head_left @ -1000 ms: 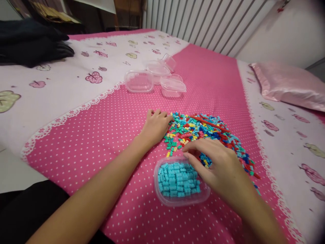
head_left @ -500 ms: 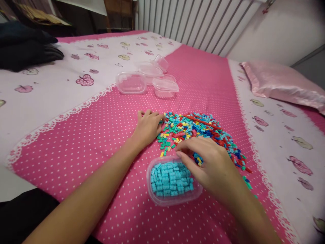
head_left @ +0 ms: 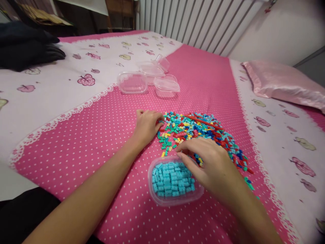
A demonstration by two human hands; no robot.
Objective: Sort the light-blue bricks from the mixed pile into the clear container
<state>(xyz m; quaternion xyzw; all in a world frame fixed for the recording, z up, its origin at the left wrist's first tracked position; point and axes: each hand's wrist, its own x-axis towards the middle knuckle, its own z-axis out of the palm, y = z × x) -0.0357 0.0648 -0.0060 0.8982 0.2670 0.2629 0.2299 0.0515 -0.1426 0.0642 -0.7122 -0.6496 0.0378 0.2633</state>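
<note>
We see our left hand at the left edge of a mixed pile of small plastic blocks, its fingers curled and bent toward the thumb; whether that grip has a block in it, we cannot tell. A red piece lies just under the thumb. Our right hand hangs over the far right part of a clear tub, thumb and forefinger brought close together at the tips; we cannot tell whether this grip pinches anything.

The tub sits on the near side of the bed, holding light-blue blocks packed closely together, with a strip of its floor bare toward the right. Just beyond it, the pile spreads out to the right in green, yellow, red and blue, and a long red stick lies across its far part. Farther off, we have several clear containers grouped together. A pink pillow rests at the far right, dark cloth at the far left.
</note>
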